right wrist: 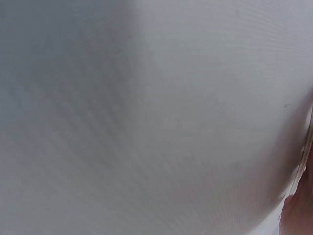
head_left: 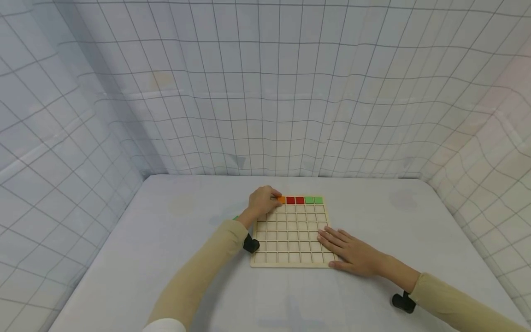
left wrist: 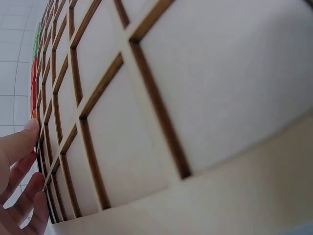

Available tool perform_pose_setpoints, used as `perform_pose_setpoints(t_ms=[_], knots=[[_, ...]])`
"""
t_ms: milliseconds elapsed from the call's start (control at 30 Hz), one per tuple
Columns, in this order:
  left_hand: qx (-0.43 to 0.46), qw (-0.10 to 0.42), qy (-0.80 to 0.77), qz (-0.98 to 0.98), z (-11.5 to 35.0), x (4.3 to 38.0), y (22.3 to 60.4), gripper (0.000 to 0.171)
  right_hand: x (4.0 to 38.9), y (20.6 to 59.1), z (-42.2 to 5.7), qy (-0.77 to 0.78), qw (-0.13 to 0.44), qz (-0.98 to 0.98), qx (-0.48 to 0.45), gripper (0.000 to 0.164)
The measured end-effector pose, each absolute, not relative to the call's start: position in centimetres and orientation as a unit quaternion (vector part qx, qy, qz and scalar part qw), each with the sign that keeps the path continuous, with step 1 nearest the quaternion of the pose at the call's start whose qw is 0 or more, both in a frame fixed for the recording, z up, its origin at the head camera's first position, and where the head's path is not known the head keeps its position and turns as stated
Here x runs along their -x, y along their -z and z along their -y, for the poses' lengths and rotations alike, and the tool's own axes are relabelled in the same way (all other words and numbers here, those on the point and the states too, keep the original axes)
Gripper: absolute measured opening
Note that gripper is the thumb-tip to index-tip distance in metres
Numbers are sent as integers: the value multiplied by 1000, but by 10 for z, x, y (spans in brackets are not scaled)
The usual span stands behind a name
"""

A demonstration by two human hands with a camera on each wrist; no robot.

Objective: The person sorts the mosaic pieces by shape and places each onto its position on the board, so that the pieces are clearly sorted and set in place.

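A pale wooden grid board [head_left: 292,265] lies on the white table. Along its far row sit two green tiles [head_left: 314,200], two red tiles [head_left: 295,200] and an orange tile [head_left: 282,200]. My left hand [head_left: 261,203] reaches over the far left corner and pinches the orange tile between thumb and finger. In the left wrist view the thumb [left wrist: 17,142] touches that tile's edge, and the other fingers curl beside the board. Flat, with straight fingers, my right hand [head_left: 352,252] rests on the board's near right edge. The right wrist view shows mostly blurred white cloth.
A bit of something green [head_left: 235,217] shows behind the left wrist, mostly hidden by the arm. The white table [head_left: 386,216] extends on both sides of the board. Grid-patterned white curtains [head_left: 274,92] hang at the back and along both sides.
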State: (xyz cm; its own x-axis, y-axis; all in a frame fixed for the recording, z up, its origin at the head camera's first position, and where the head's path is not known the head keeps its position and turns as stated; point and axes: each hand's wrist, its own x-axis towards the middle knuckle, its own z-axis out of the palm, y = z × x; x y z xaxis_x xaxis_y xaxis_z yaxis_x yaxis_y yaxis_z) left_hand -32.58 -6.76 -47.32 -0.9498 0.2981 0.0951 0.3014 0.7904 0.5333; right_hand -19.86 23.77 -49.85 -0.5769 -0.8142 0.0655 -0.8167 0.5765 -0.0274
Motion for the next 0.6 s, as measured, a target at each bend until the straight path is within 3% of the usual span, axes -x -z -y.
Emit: perform_pose_setpoints(t_ms=[600], knots=[[145, -10, 292, 945, 65, 327, 477, 28, 199, 501, -238, -21, 29, 886, -462, 68]])
